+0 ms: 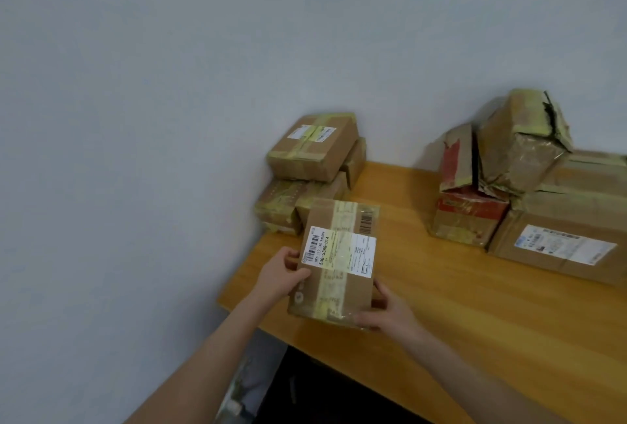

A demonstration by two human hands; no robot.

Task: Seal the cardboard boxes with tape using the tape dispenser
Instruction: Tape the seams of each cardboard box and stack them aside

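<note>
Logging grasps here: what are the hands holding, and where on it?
Both hold the labelled cardboard box: the left hand grips its left edge, thumb on top, and the right hand grips its near right corner.

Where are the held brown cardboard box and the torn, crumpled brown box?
Held brown cardboard box (334,288): head view, taped top face.
Torn, crumpled brown box (519,145): head view, crumpled side face.

Pale grey wall (169,84) behind wooden table (475,322); soft even light.
</note>
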